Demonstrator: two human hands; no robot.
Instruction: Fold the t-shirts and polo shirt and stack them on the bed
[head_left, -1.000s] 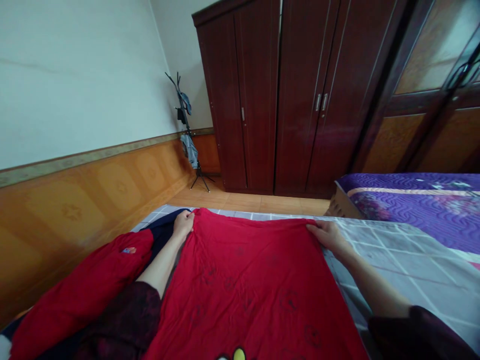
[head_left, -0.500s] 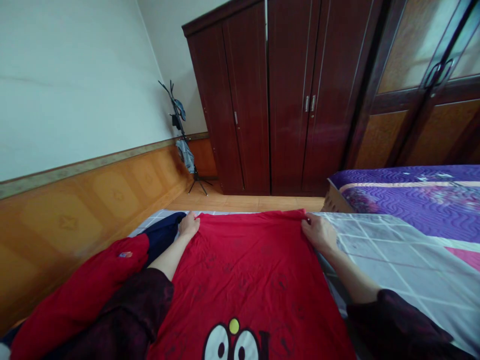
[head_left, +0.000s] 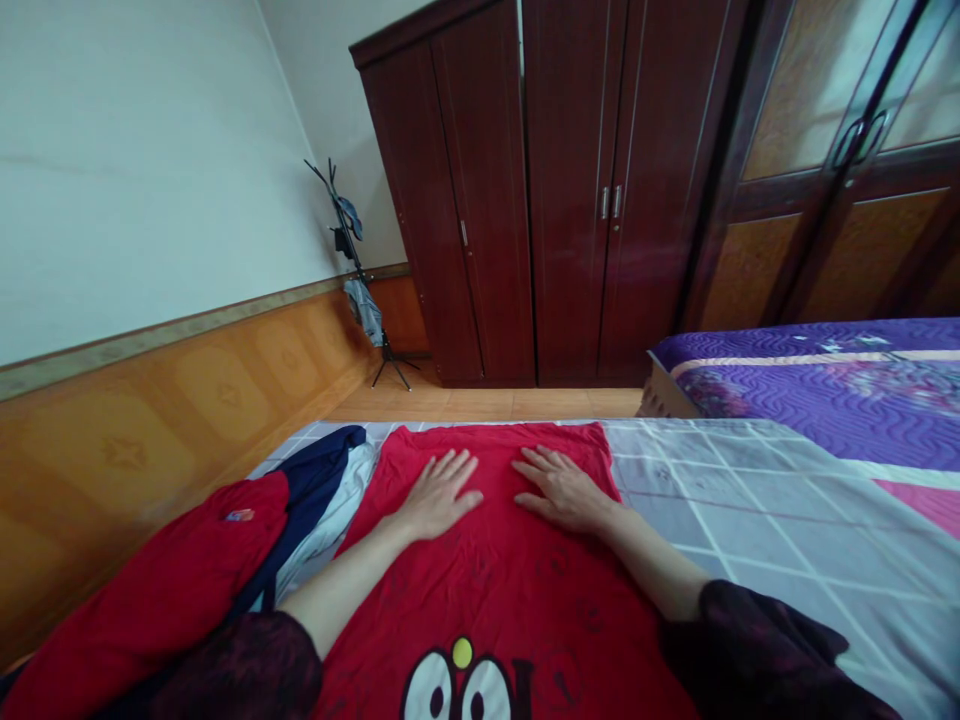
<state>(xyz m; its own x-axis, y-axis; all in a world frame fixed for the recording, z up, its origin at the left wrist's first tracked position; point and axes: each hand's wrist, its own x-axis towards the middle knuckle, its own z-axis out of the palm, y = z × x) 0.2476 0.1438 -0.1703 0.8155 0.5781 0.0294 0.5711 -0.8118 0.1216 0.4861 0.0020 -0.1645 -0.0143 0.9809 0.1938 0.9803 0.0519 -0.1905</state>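
A red shirt (head_left: 495,580) with a cartoon face print lies spread on the grey checked bed sheet (head_left: 750,500). My left hand (head_left: 439,497) rests flat on the upper left part of the cloth, fingers apart. On the upper right part lies my right hand (head_left: 564,490), palm down with its fingers spread. Neither hand grips anything. The shirt's far edge lies just beyond my fingertips.
Left of the shirt lie a red garment (head_left: 172,570), a dark blue one (head_left: 319,475) and a pale one (head_left: 330,525). A purple-covered bed (head_left: 810,390) stands at the right. Beyond are dark red wardrobes (head_left: 577,200) and a coat stand (head_left: 352,240).
Both hands have let go of the shirt's far corners and moved inward and nearer, now lying flat on it. The far edge has dropped onto the sheet. The view has shifted slightly.
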